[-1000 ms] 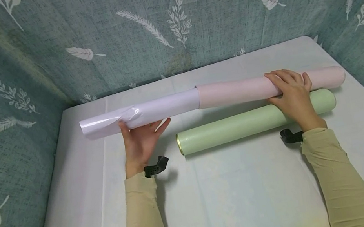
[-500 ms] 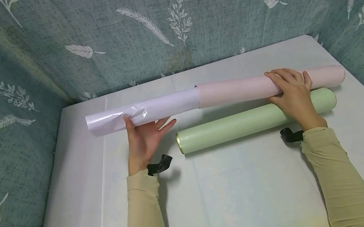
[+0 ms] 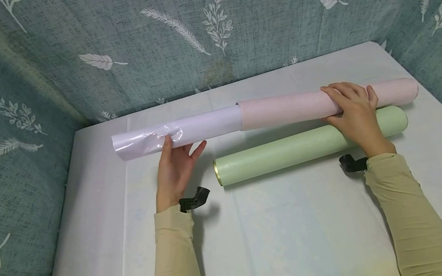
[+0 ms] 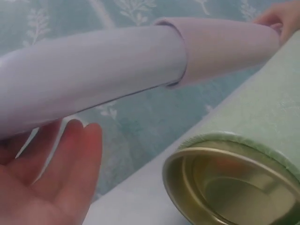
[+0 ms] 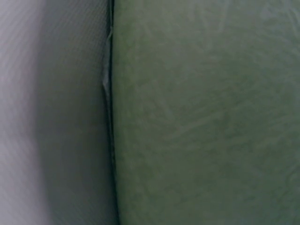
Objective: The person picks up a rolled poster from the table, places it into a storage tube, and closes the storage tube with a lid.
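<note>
A glossy lavender paper roll (image 3: 210, 124) runs into the left mouth of a pink tube (image 3: 281, 110). My left hand (image 3: 174, 172) holds the roll from below near its outer end, thumb on the near side and fingers partly hidden underneath. The film there looks creased. In the left wrist view the lavender roll (image 4: 93, 70) enters the pink tube (image 4: 225, 49), whose rim stands wider than the roll. My right hand (image 3: 357, 119) grips the pink tube from above, right of its middle. Below that hand lies a green tube (image 3: 276, 156).
The green tube's near end shows a gold metal cap (image 4: 234, 187), recessed inside. A white-covered table (image 3: 288, 233) bears everything. Teal leaf-patterned cloth (image 3: 122, 37) hangs around its back and sides. Black wrist mounts (image 3: 193, 200) sit on both wrists.
The lavender roll has slid to the right, so less of it shows outside the pink tube. My left hand has shifted right slightly. The right hand and pink tube stay nearly in place.
</note>
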`<control>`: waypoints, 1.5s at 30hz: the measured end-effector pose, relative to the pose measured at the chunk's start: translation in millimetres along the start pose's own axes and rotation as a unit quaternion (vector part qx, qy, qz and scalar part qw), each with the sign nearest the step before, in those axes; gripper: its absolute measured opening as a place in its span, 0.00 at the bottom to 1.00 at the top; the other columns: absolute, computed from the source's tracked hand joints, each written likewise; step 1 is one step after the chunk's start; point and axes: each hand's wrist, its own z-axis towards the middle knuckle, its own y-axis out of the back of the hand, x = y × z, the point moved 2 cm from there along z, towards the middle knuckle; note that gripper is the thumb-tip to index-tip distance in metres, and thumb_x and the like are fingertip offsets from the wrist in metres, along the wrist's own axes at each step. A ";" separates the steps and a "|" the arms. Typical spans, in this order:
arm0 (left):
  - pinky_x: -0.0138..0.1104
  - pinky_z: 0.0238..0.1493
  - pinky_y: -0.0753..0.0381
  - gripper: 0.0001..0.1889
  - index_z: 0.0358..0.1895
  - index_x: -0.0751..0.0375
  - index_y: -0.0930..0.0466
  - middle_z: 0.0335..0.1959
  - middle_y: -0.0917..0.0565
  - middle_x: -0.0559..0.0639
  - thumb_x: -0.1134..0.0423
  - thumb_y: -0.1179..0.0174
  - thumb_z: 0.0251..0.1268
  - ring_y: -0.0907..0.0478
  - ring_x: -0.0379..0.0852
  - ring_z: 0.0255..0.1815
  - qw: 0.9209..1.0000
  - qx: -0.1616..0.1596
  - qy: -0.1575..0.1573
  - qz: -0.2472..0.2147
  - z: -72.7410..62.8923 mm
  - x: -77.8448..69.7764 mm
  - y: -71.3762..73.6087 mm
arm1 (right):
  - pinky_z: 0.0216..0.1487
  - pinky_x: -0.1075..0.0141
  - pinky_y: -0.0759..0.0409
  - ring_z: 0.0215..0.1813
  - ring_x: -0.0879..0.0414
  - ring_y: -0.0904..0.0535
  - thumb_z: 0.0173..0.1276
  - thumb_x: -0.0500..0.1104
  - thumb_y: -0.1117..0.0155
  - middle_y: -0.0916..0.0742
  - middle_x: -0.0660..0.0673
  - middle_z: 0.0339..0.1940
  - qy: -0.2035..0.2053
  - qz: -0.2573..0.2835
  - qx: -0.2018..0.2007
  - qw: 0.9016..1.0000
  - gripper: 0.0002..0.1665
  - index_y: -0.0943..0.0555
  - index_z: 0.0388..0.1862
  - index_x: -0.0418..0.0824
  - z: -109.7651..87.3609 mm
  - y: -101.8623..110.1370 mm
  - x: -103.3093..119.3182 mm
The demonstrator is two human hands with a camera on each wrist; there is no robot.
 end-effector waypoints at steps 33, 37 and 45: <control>0.41 0.52 0.32 0.25 0.56 0.51 0.42 0.48 0.31 0.52 0.57 0.41 0.58 0.30 0.47 0.45 0.969 -0.220 -0.102 0.048 2.1 -3.0 5.3 | 0.63 0.46 0.66 0.62 0.48 0.40 0.42 0.39 0.24 0.26 0.46 0.58 0.001 -0.005 -0.008 1.000 0.41 0.28 0.59 0.49 0.1 -1.6 -1.4; 0.37 0.41 0.31 0.37 0.58 0.45 0.50 0.48 0.32 0.53 0.66 0.35 0.51 0.28 0.47 0.39 0.945 -0.269 -0.165 0.086 2.6 -8.7 6.7 | 0.64 0.47 0.67 0.63 0.48 0.40 0.42 0.40 0.24 0.26 0.45 0.58 0.000 -0.005 -0.004 1.000 0.41 0.28 0.59 0.49 -0.1 -1.5 -0.9; 0.38 0.38 0.24 0.45 0.61 0.40 0.53 0.52 0.34 0.55 0.68 0.32 0.45 0.25 0.49 0.38 0.920 -0.311 -0.193 0.139 1.5 -14.2 7.9 | 0.63 0.47 0.67 0.63 0.48 0.41 0.42 0.40 0.25 0.26 0.45 0.57 0.000 -0.004 -0.003 1.000 0.41 0.29 0.59 0.49 0.2 -0.8 -0.7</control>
